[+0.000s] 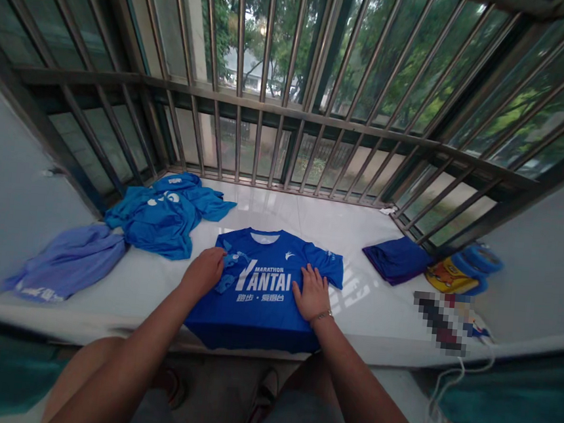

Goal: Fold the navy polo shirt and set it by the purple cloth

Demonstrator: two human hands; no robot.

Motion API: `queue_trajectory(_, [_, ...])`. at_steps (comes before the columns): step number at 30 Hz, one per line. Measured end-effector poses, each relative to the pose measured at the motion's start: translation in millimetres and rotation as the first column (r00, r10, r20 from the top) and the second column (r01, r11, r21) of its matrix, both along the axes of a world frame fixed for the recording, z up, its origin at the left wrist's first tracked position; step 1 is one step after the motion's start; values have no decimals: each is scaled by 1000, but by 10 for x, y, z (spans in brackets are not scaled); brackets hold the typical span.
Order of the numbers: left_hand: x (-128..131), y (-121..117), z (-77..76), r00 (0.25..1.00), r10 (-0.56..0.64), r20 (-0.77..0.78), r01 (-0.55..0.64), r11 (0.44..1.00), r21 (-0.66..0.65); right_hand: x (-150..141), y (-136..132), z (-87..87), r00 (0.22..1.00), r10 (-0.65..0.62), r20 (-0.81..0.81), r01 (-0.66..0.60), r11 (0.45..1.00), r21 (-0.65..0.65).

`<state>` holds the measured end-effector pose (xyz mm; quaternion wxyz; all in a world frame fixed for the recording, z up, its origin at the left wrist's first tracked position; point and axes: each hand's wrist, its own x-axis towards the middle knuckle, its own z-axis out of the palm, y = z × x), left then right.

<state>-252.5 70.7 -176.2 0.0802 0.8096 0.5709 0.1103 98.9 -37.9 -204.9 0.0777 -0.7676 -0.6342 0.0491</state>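
Note:
A blue T-shirt [263, 315] with white "Marathon Yantai" lettering lies spread face up on the white sill, its collar toward the window and its hem hanging over the front edge. At the shirt's left side, by a patterned sleeve that lies inward over the chest, my left hand [207, 272] has its fingers closed on the fabric; its fingertips are partly hidden. My right hand [313, 294] rests flat on the right of the chest, fingers spread, beside the lettering. The right sleeve stretches outward past it.
Left on the sill [282, 205] are a crumpled bright blue shirt [163, 217] and a lilac garment [73, 262]. Folded dark blue cloth [396, 258] lies right, near a yellow and blue package [459, 270] and a white cord [463, 369]. Metal bars [281, 109] border the back and sides.

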Motion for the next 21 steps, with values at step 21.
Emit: queue_trajectory(21, [210, 397, -351, 987, 147, -69, -150, 988, -42, 1243, 377, 283, 860, -506, -68, 500, 862, -84])
